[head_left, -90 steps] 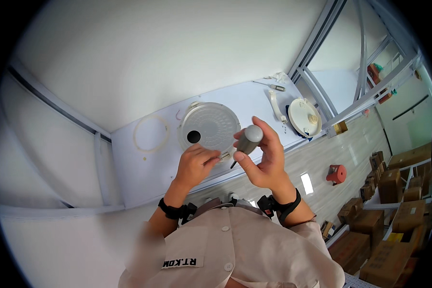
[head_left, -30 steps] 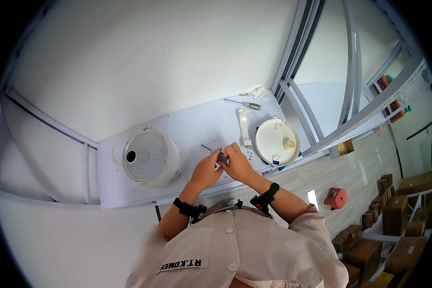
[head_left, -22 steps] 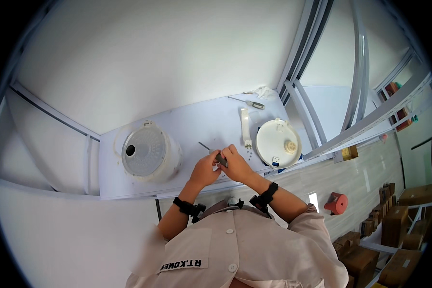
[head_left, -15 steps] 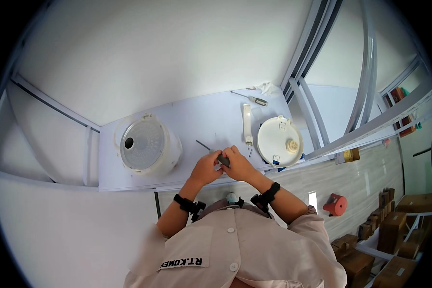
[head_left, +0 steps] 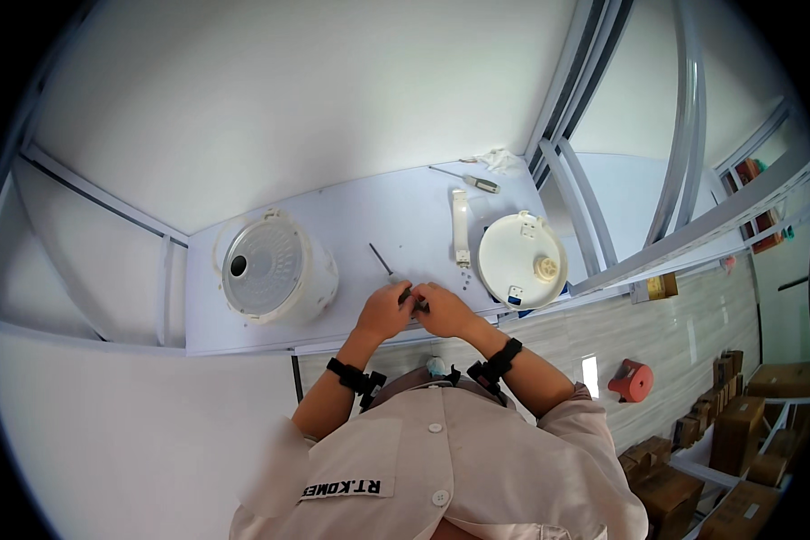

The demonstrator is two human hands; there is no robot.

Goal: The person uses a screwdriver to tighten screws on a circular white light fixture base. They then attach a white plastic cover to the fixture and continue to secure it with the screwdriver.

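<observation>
A screwdriver [head_left: 381, 258] is held between my two hands over the front of the table, its thin dark shaft pointing away and to the left. My left hand [head_left: 384, 311] is closed round the front of its dark grey handle. At the handle's rear end, the fingers of my right hand [head_left: 445, 311] are closed on it too. Most of the handle is hidden by my fingers. To the right lie a white curved handle-like strip [head_left: 461, 229], several small screws [head_left: 465, 281] and a round cream lid [head_left: 513, 256] with a knob-like fitting.
At the table's left stands a white rice cooker body [head_left: 283, 270], a grey perforated disc with a dark hole facing up. A second screwdriver [head_left: 482, 185] and a white cloth [head_left: 497, 160] lie at the back right. Metal frame bars [head_left: 589, 216] rise beyond the table's right end.
The screwdriver's shaft has swung to point more steeply away from me. My hands have shifted a little, and my fingers now cover more of the handle.
</observation>
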